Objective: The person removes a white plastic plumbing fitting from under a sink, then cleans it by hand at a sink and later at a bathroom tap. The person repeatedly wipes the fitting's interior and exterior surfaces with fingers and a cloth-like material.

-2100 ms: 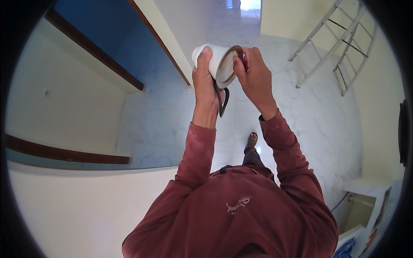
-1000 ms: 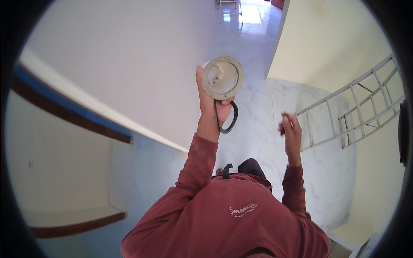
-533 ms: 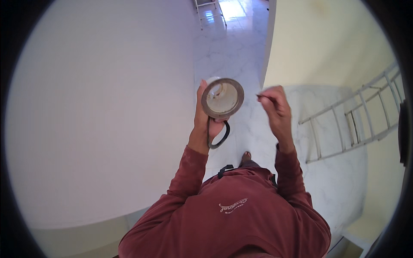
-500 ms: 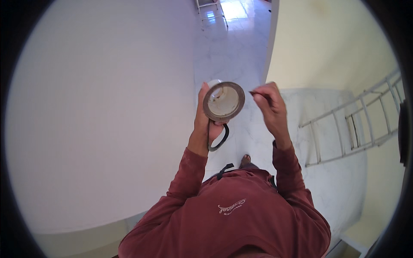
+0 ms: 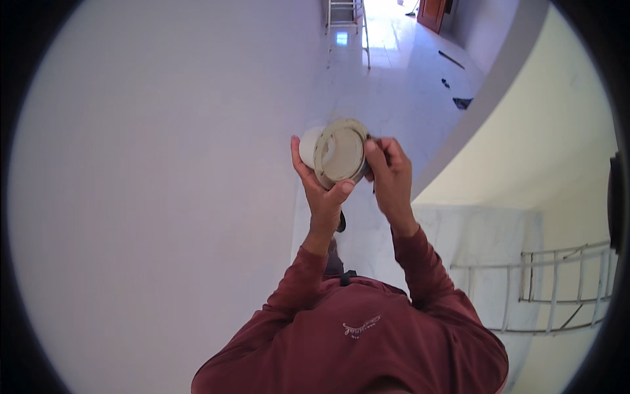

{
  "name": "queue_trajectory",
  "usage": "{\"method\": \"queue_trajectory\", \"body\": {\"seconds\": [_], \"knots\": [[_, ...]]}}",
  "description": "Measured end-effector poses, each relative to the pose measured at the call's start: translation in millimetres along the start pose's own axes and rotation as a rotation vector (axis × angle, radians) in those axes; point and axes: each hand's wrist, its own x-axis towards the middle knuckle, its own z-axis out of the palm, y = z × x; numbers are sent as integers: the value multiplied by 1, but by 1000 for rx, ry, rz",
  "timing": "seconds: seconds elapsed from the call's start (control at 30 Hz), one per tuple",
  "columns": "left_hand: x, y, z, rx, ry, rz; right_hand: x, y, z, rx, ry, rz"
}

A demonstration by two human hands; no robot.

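Observation:
My left hand (image 5: 323, 203) wraps round a white can-shaped piece (image 5: 312, 150) with a wide, pale flange and a hollow round mouth, its thumb on the lower rim. The piece is tilted, its mouth facing up toward me, with small dark spots along the flange. My right hand (image 5: 392, 176) is closed at the flange's right edge, thumb and fingers pinched there. A small dark bit shows at those fingertips, too small to name. Below my left hand, part of a black loop (image 5: 342, 222) shows beside the wrist.
A pale wall (image 5: 164, 184) fills the left side. At the right, a metal ladder (image 5: 554, 282) stands by a cream wall (image 5: 525, 144). Farther off are another ladder (image 5: 348, 29), a brown wooden door (image 5: 431, 14) and dark objects (image 5: 462, 103) on the glossy floor.
My right hand has moved left from beside the piece onto its rim. The flange, dark brown before, now looks pale. The view has shifted, showing more of the far floor and a door.

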Motion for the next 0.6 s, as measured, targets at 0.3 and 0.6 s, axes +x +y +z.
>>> {"method": "queue_trajectory", "body": {"seconds": [0.3,0.6], "knots": [[175,-71,28,-161,-143,-249,153,15,-48,-248,48,-328],[309,-164,129,118,-289,1,319,36,-111,165,117,-4]]}}
